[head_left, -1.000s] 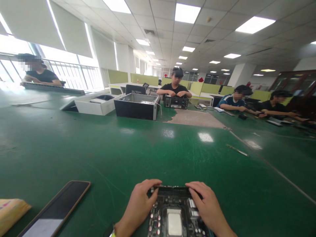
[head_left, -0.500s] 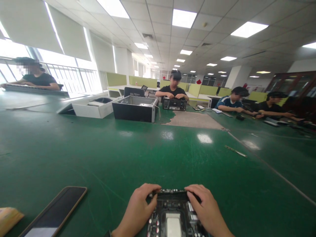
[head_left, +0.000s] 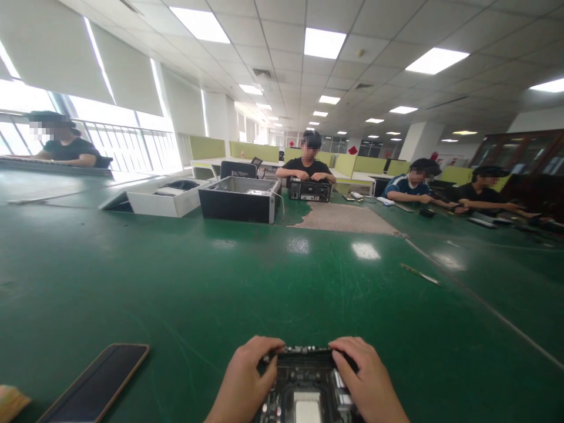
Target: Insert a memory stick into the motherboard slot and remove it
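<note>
The left hand (head_left: 249, 376) and right hand (head_left: 365, 376) clamp fingers on the motherboard's (head_left: 306, 382) far corners, above the counter's (head_left: 211, 294) near edge.

No text, label, brand or number seems readable, the view being soft and blurred

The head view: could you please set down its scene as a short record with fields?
Left hand: gripping the circuit board at its far left corner
Right hand: gripping its far right corner
Board's near edge: out of frame
Phone: on the green table, left of the hands
Farther off: open dark case, white box
</note>
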`<state>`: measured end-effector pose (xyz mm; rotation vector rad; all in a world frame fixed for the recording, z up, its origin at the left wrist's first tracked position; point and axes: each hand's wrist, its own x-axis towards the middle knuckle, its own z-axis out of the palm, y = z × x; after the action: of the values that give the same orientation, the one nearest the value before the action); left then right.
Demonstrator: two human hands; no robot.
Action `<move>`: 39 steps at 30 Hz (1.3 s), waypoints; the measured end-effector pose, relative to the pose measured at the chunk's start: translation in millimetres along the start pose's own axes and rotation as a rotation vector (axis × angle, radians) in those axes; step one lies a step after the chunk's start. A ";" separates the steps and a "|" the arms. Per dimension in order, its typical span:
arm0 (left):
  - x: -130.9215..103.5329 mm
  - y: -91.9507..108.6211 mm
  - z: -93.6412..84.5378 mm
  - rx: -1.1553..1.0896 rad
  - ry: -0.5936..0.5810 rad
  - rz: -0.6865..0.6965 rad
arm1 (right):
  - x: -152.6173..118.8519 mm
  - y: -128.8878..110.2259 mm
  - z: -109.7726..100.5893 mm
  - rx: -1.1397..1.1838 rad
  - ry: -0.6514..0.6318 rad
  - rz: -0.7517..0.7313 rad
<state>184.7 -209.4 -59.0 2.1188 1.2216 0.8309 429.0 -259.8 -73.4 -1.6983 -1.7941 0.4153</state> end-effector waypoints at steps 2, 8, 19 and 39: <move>0.1 -0.5 0.2 0.007 0.003 0.002 | 0.1 1.0 0.7 -0.001 0.002 0.003; 0.1 -2.2 0.6 0.028 0.013 0.017 | 1.6 1.0 0.6 -0.004 -0.013 0.011; 0.4 -4.4 2.6 0.058 0.028 0.064 | 0.3 -6.5 -2.9 0.003 0.008 0.021; -1.2 1.7 1.6 0.107 0.014 0.066 | -0.2 -8.9 -5.2 0.017 0.032 0.021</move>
<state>186.3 -211.5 -59.2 2.2535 1.2346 0.8272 425.3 -262.0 -64.0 -1.7042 -1.7463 0.4092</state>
